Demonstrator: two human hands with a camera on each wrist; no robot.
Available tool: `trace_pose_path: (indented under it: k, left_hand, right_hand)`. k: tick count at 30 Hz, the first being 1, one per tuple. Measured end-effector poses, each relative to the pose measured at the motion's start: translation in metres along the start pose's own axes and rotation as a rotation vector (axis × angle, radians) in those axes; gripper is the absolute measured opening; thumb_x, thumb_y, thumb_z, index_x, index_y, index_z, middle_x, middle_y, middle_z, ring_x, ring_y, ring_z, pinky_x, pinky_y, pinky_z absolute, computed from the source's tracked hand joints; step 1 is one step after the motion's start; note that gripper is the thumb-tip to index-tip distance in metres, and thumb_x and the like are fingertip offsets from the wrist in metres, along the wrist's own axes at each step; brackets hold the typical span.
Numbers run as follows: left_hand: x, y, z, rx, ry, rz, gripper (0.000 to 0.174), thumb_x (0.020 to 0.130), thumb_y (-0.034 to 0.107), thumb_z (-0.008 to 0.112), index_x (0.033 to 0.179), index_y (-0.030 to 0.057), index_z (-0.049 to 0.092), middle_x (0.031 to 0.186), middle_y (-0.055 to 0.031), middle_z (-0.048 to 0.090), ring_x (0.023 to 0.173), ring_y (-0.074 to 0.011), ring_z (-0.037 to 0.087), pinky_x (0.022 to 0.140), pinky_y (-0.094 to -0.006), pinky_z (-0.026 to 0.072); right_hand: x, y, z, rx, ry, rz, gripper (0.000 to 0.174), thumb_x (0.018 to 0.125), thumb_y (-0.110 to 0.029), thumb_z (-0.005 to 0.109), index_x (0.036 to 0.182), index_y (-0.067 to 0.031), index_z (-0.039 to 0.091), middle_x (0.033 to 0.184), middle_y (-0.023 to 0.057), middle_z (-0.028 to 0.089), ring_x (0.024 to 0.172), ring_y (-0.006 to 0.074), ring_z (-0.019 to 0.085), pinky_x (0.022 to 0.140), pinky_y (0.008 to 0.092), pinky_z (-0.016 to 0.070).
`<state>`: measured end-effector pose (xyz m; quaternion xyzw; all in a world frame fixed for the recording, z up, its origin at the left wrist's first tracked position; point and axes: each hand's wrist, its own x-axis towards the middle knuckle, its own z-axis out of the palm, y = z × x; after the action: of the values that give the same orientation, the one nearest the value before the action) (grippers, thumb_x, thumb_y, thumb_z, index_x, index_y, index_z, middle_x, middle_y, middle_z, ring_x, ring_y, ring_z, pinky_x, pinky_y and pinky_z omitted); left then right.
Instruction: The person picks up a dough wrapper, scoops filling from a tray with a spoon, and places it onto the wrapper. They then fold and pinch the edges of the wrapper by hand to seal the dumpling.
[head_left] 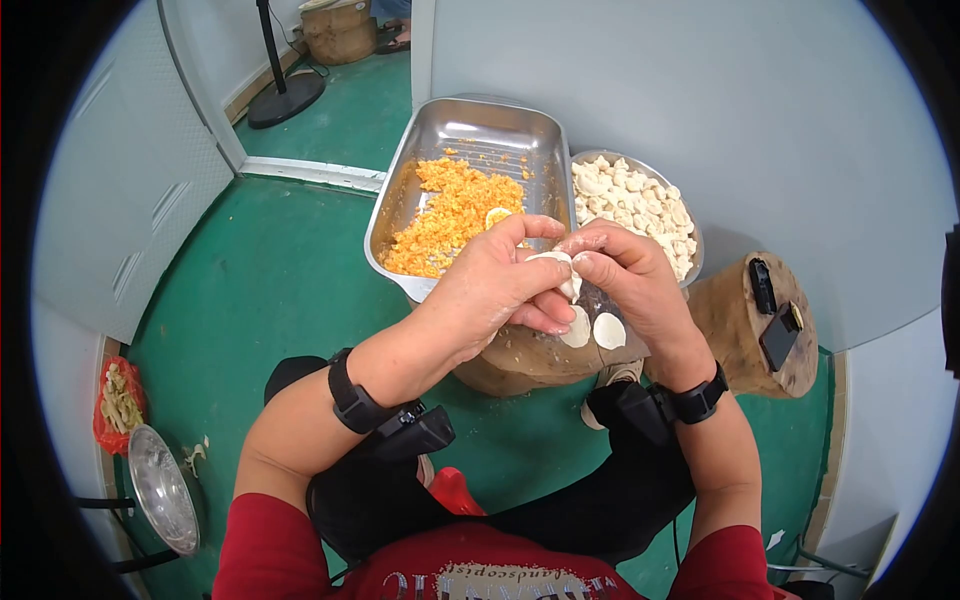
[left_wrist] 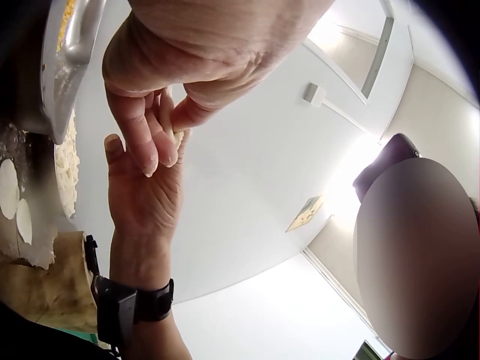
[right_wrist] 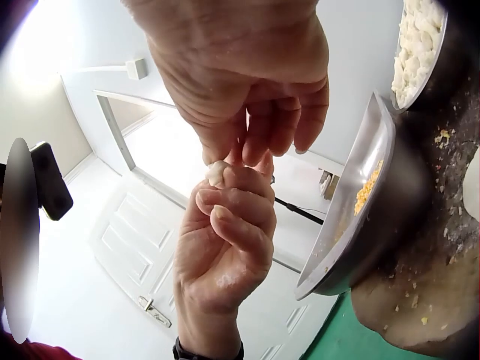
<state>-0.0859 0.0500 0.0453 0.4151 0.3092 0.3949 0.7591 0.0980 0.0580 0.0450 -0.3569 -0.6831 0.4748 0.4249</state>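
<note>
One deep metal pan (head_left: 545, 125) fills the upper centre of the head view, its long axis running up the frame, with a heap of orange filling (head_left: 450, 215) inside. Just below it in the frame is a wooden stump (head_left: 520, 365); a smaller side stump (head_left: 735, 335) at right bears two black devices. Right of the pan, a round bowl (head_left: 697, 258) holds many pale folded dough pieces (head_left: 625, 195).

At the centre, the left hand (head_left: 500, 285) pinches a small white dough piece (head_left: 568, 278) between thumb and fingers, its lower fingers reaching beneath it toward the right. The right hand (head_left: 645, 290) pinches the same piece from the other side, thumb against forefinger, the remaining fingers bent. The piece is held up above the stump; its visible part runs longest from upper left to lower right. Fingers cover the rest, so I cannot tell which way its folded edge points.

Two flat white wrappers (head_left: 609, 331) lie side by side on the stump below the hands, the left one longer up the frame than across.
</note>
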Motion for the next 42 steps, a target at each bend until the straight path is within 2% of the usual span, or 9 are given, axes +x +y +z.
trace_pose_path:
  k: [8,24,27,29,42]
  left_hand:
    - [-0.0002,0.0005,0.0023,0.008,-0.008,-0.013,0.027,0.085,0.009,0.055,0.110,0.0017,0.044,0.075,-0.0087,0.060,0.061,-0.0143,0.064,0.056,-0.0233,0.0553]
    - [-0.0007,-0.0002,0.0022,0.043,-0.012,0.003,0.025,0.086,0.008,0.055,0.108,0.0020,0.045,0.076,-0.0091,0.060,0.062,-0.0144,0.064,0.058,-0.0229,0.0553]
    - [-0.0007,0.0021,0.0018,-0.015,-0.027,-0.010,0.033,0.083,0.008,0.057,0.110,-0.0031,0.042,0.080,-0.0099,0.058,0.063,-0.0137,0.063,0.058,-0.0230,0.0554]
    - [-0.0003,0.0017,0.0008,-0.026,-0.039,0.007,0.024,0.085,0.008,0.055,0.107,0.0026,0.046,0.079,-0.0083,0.059,0.063,-0.0148,0.064,0.059,-0.0238,0.0557]
    - [-0.0001,-0.0006,0.0020,-0.038,-0.013,0.005,0.014,0.086,0.008,0.055,0.097,0.0023,0.048,0.080,-0.0090,0.060,0.063,-0.0156,0.064,0.060,-0.0250,0.0562]
  right_hand:
    - [-0.0018,-0.0019,0.0005,0.052,-0.004,0.050,0.011,0.086,-0.011,0.060,0.088,-0.0004,0.062,0.085,-0.0008,0.058,0.078,0.0050,0.052,0.070,0.0204,0.0429]
    - [-0.0023,0.0004,0.0008,-0.021,-0.007,-0.004,0.012,0.086,-0.012,0.060,0.086,0.0005,0.062,0.082,0.0000,0.056,0.076,0.0062,0.051,0.067,0.0212,0.0422]
    - [-0.0020,0.0016,0.0007,-0.080,0.021,-0.061,0.012,0.085,-0.012,0.060,0.085,0.0006,0.061,0.082,0.0007,0.056,0.074,0.0067,0.050,0.065,0.0214,0.0415]
    - [-0.0023,0.0002,0.0027,-0.043,0.064,-0.063,0.013,0.085,-0.012,0.061,0.085,0.0008,0.061,0.081,0.0011,0.056,0.073,0.0072,0.049,0.064,0.0215,0.0408]
    - [-0.0035,0.0006,0.0072,-0.306,0.141,-0.199,0.006,0.080,-0.005,0.061,0.082,-0.0004,0.059,0.077,0.0047,0.056,0.070,0.0129,0.052,0.062,0.0239,0.0426]
